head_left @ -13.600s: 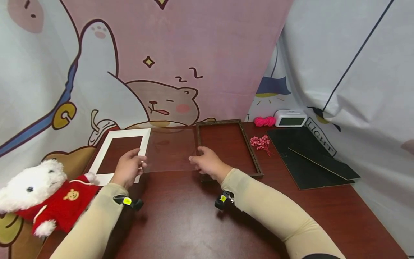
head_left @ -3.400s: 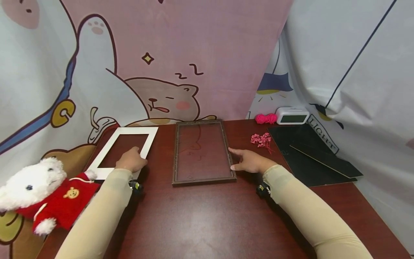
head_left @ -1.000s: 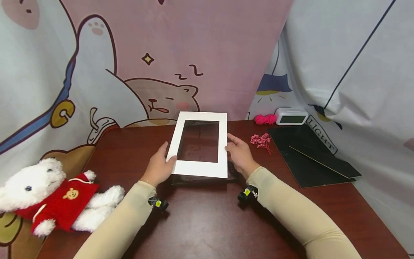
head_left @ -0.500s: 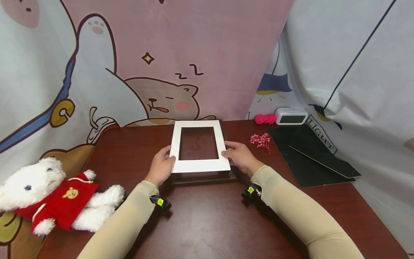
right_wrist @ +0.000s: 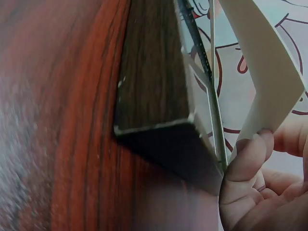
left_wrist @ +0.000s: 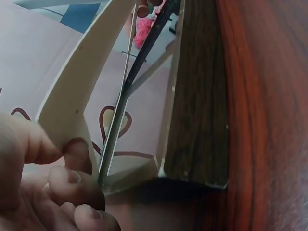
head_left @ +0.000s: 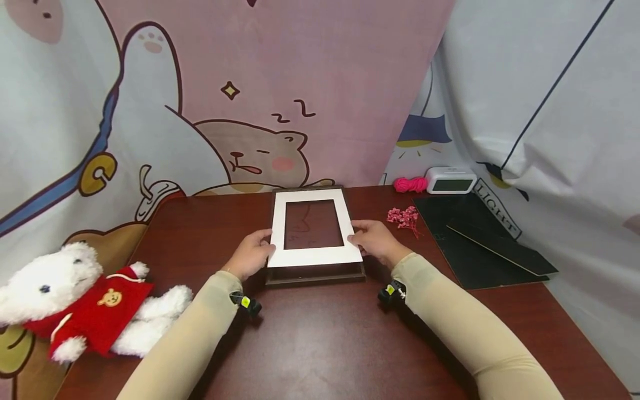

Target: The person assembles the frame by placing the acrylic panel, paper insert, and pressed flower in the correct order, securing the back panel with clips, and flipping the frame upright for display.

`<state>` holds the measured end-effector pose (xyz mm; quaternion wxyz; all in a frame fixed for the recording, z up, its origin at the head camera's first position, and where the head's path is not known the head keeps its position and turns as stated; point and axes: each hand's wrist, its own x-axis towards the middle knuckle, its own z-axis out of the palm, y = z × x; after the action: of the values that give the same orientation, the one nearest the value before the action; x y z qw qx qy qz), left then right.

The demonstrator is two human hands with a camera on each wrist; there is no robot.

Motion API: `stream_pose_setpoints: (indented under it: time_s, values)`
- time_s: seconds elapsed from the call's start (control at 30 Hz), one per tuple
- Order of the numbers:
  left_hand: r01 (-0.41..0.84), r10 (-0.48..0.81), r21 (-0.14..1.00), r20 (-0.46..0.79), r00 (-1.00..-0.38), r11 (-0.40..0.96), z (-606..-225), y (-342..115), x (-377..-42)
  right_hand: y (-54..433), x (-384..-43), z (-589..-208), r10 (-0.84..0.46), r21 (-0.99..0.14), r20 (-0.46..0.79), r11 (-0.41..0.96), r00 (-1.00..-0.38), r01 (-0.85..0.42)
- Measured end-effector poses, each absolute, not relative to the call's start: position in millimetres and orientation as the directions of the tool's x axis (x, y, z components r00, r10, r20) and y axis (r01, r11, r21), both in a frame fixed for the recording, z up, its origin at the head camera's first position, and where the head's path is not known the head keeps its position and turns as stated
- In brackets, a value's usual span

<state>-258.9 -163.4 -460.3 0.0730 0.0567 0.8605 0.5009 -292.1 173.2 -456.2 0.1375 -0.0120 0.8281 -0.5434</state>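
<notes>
A white mat board with a rectangular window is over the dark wooden picture frame. Its near edge stands raised above the frame, as both wrist views show. My left hand pinches the mat's left edge near the front corner. On the opposite edge, my right hand pinches the mat between thumb and fingers. Reflections show on a clear sheet through the window. The left wrist view has the mat tilted apart from the frame's side. Whether the mat's far edge touches the frame, I cannot tell.
A white plush bear in red lies at left. To the right are pink dried flowers, pink yarn, a white digital clock and a black backing board with its stand flap raised. Printed cloth hangs behind.
The frame shifted left earlier and the clear sheet came into it. Both hands brought the mat from the left over the frame, then lowered it and moved it slightly right.
</notes>
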Motion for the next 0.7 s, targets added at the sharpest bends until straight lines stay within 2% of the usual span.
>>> stream_pose_setpoints:
  time_s: [0.3,0.5,0.7]
  values:
    - [0.033,0.235,0.825,-0.122,-0.964,0.564,-457.2,-169.6,-261.2,176.4,-296.9,-458.1,-0.219,-0.892,-0.21,0.443,-0.953,0.095]
    - [0.035,0.218,0.761,-0.141,-0.966,0.648,-454.7,-175.1,-260.7,175.7,-295.0,-456.8,-0.184,-0.833,-0.194,0.549,-0.964,0.063]
    - [0.09,0.234,0.7,-0.113,-0.966,0.708,-456.5,-179.6,-260.5,180.2,-297.0,-458.2,-0.227,-0.737,-0.13,0.674,-0.965,-0.059]
